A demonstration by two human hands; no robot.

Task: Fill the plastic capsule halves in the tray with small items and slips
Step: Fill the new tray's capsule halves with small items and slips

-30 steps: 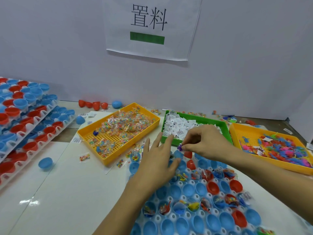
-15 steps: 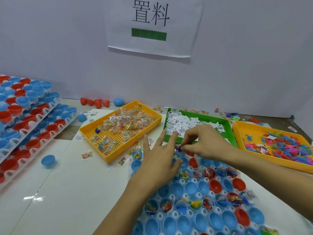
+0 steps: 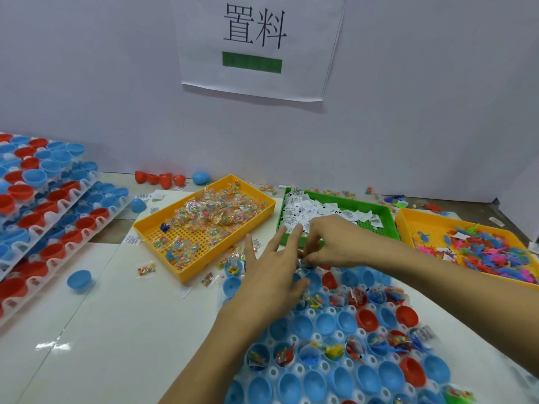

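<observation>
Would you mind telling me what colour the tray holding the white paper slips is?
Green tray, clearest in the head view.

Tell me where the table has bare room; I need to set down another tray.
The white table is bare at front left, between the stacked trays, the left yellow bin and the capsule tray. One loose blue half sits there. Around the green bin and both hands it is crowded.

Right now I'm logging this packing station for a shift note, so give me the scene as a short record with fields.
left hand: fingers spread, resting over the capsule tray
right hand: pinching a small dark item above the tray's far edge
capsule halves: blue and red, some filled, many empty
green tray: white paper slips
yellow tray: small clear packets
right yellow tray: colourful toys
</observation>
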